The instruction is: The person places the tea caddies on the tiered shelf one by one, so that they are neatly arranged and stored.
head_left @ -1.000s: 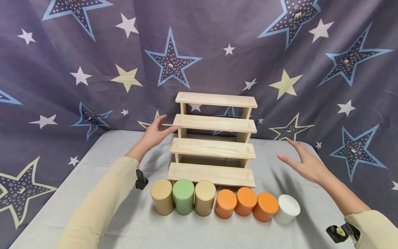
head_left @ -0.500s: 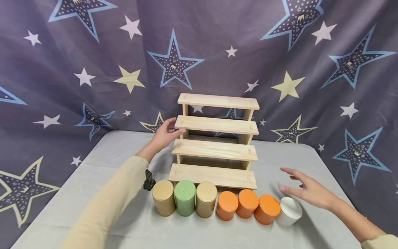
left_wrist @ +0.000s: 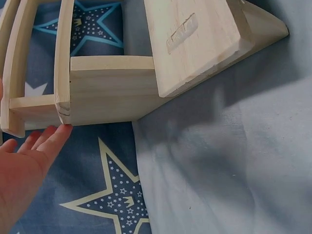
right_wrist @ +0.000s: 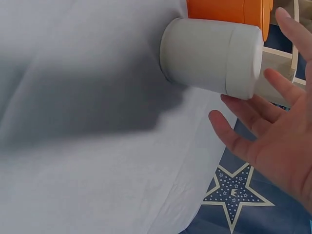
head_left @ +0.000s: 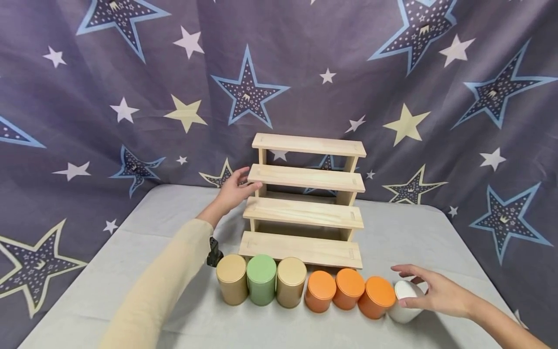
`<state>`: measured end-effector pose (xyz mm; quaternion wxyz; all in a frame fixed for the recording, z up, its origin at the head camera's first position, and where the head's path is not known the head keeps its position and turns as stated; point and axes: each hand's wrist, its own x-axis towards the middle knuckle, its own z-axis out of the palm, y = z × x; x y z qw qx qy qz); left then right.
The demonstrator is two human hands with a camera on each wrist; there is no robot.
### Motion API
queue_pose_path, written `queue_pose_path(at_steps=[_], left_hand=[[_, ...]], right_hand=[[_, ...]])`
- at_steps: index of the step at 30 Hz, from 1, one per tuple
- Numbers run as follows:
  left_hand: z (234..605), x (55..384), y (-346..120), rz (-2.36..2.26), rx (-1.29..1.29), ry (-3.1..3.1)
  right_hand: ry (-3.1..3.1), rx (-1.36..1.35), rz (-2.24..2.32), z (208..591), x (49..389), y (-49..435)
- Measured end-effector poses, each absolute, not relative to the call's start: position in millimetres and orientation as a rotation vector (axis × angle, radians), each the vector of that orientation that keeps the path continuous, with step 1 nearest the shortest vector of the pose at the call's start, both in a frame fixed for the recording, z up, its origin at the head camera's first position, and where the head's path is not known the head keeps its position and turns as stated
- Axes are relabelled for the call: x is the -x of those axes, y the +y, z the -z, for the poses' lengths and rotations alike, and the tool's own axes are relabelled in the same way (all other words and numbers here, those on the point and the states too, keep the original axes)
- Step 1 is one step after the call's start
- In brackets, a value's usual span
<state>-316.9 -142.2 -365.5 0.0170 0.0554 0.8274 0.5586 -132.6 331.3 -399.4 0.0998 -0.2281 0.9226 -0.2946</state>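
Observation:
A stepped wooden display shelf (head_left: pixel 305 208) with tiers rising toward the back stands on the table. My left hand (head_left: pixel 234 190) is at the left end of its second tier from the top. In the left wrist view, extended fingertips (left_wrist: pixel 61 130) touch that wooden end. At the right end of a row of canisters, a white canister (right_wrist: pixel 209 56) stands on the cloth. Around its lid my right hand (head_left: pixel 440 293) is spread, thumb in front and fingers behind. In the right wrist view, the fingers are loosely bent; I cannot tell whether they touch it.
In front of the shelf stand a gold canister (head_left: pixel 232 280), a green canister (head_left: pixel 261 281), another gold canister (head_left: pixel 290 283) and three orange canisters (head_left: pixel 320 292). Pale cloth (head_left: pixel 196 329) covers the table. A dark star-patterned curtain (head_left: pixel 305 97) hangs behind.
My right hand has come down and toward me, from beside the shelf to around the white canister. My left hand has moved slightly right, onto the shelf's end.

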Motion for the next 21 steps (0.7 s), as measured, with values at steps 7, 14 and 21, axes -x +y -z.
queue_pose_path(at_steps=[7, 14, 21], left_hand=[[367, 320, -143, -1.783, -0.161, 2.541], [368, 323, -144, -1.796, -0.149, 2.519], [365, 321, -140, -1.790, -0.147, 2.537]], right_hand=[[2.778, 0.806, 0.807, 409, 130, 335], [2.709, 0.691, 0.800, 410, 128, 332], [2.628, 0.654, 0.864, 412, 128, 333]])
